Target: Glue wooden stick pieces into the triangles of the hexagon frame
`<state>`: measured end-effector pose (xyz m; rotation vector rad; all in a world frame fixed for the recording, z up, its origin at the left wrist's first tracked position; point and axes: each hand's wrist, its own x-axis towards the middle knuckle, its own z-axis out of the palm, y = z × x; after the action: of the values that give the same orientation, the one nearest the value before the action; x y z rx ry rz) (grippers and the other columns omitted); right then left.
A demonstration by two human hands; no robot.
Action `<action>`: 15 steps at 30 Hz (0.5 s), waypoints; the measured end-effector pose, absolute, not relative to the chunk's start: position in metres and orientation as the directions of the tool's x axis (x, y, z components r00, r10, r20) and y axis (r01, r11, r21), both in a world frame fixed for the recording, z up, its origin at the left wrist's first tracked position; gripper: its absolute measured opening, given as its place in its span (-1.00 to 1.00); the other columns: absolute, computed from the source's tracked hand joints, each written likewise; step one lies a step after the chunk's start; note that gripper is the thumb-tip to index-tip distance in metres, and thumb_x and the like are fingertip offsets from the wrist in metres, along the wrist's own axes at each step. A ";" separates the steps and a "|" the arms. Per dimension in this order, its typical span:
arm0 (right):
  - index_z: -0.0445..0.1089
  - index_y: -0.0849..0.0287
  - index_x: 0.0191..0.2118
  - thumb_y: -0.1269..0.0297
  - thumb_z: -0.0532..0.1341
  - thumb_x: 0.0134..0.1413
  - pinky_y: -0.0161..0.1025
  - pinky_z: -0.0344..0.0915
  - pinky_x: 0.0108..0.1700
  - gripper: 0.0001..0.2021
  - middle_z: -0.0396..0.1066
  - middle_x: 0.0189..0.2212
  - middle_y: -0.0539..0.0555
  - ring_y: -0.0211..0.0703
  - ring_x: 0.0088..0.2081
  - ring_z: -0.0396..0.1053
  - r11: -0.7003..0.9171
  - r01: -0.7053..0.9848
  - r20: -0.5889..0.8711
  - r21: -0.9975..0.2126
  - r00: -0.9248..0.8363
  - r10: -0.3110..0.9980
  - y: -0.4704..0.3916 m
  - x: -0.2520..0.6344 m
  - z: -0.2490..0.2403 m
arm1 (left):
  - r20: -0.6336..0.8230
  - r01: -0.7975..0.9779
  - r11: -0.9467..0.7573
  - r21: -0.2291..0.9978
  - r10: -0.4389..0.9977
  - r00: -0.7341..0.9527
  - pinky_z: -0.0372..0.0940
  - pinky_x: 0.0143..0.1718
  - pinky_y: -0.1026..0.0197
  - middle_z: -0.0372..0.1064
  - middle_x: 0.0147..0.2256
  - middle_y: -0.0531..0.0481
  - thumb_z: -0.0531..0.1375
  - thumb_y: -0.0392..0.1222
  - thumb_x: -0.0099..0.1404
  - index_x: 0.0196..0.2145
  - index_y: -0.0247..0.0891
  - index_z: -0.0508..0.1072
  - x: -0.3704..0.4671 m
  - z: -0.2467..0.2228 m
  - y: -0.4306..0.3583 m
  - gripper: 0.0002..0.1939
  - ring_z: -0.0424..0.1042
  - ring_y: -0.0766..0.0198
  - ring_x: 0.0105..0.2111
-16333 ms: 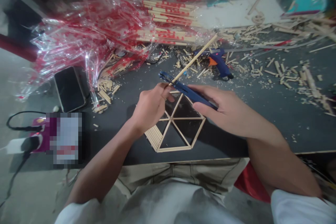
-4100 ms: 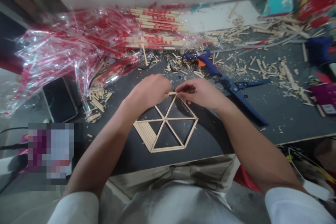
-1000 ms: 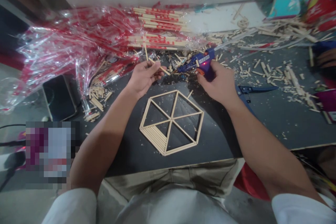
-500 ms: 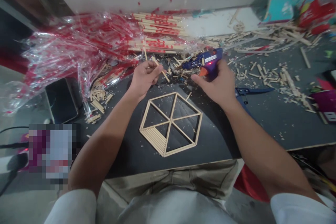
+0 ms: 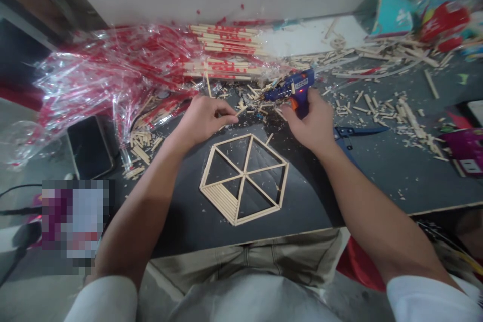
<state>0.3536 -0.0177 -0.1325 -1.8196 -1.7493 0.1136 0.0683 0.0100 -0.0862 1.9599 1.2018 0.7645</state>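
Note:
My left hand [image 5: 206,119] is closed on a thin wooden stick [image 5: 241,110], pinched between thumb and fingertips, its tip pointing right toward the glue gun's nozzle. In my right hand [image 5: 311,123] is a blue glue gun [image 5: 300,83] with an orange trigger and a small red light, its nozzle facing left. Below both hands a flat hexagonal stick frame [image 5: 264,205] lies on the dark table, with spokes meeting at its centre. Its lower-left section holds a row of parallel sticks [image 5: 222,202]. One short stick [image 5: 269,140] pokes out at its upper right edge.
Wrapped sticks [image 5: 226,40] and crumpled red-clear plastic [image 5: 124,65] lie at the back and left. A phone [image 5: 89,147] rests at left. Blue-handled scissors [image 5: 358,131], stick offcuts [image 5: 373,103] and a teal cup [image 5: 394,12] are at right.
My left hand has moved slightly down and left, and the stick in it has turned from pointing down-right to pointing up-right. The glue gun has shifted slightly left in view.

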 end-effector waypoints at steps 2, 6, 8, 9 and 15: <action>0.37 0.06 -0.05 -0.18 0.14 0.27 0.13 0.41 -0.15 -0.59 0.48 -0.31 0.22 0.22 -0.24 0.49 0.056 0.885 0.333 -0.462 0.115 0.936 -0.016 0.355 -0.134 | 0.121 0.525 -0.343 0.779 0.904 0.411 0.37 -0.16 0.17 0.63 -0.38 -0.04 0.45 -0.10 0.22 -0.37 -0.18 0.71 0.069 -0.087 0.011 -0.89 0.53 0.17 -0.36; 0.34 0.07 -0.13 -0.22 0.13 0.27 0.07 0.38 -0.22 -0.58 0.43 -0.39 0.17 0.14 -0.34 0.45 0.094 0.879 0.361 -0.468 0.093 0.928 -0.014 0.357 -0.137 | 0.122 0.595 -0.402 0.696 0.883 0.453 0.37 -0.12 0.18 0.65 -0.34 -0.04 0.40 -0.09 0.29 -0.29 -0.19 0.72 0.070 -0.084 0.009 -0.86 0.56 0.18 -0.32; 0.34 0.08 -0.17 -0.23 0.13 0.26 0.04 0.36 -0.25 -0.57 0.40 -0.43 0.14 0.10 -0.39 0.42 0.117 0.870 0.376 -0.480 0.083 0.923 -0.013 0.358 -0.138 | 0.114 0.625 -0.419 0.658 0.877 0.467 0.37 -0.10 0.19 0.66 -0.32 -0.04 0.38 -0.09 0.32 -0.24 -0.21 0.72 0.072 -0.082 0.007 -0.84 0.57 0.19 -0.30; 0.33 0.08 -0.18 -0.24 0.13 0.26 0.03 0.35 -0.26 -0.57 0.39 -0.44 0.13 0.08 -0.40 0.40 0.126 0.866 0.383 -0.484 0.079 0.920 -0.012 0.358 -0.139 | 0.112 0.636 -0.425 0.645 0.875 0.471 0.37 -0.10 0.19 0.66 -0.32 -0.05 0.37 -0.09 0.33 -0.23 -0.21 0.72 0.072 -0.081 0.007 -0.84 0.58 0.20 -0.29; 0.33 0.06 -0.20 -0.22 0.16 0.28 0.03 0.33 -0.24 -0.59 0.36 -0.47 0.09 0.05 -0.41 0.38 0.152 0.851 0.398 -0.502 0.071 0.915 -0.011 0.359 -0.141 | 0.104 0.642 -0.427 0.637 0.873 0.477 0.38 -0.14 0.20 0.67 -0.30 -0.08 0.35 -0.09 0.35 -0.21 -0.23 0.72 0.074 -0.082 0.006 -0.82 0.58 0.20 -0.30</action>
<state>0.3588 -0.0114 -0.1406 -1.6926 -1.7721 0.1225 0.0738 0.0064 -0.0816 2.2035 1.2508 0.5814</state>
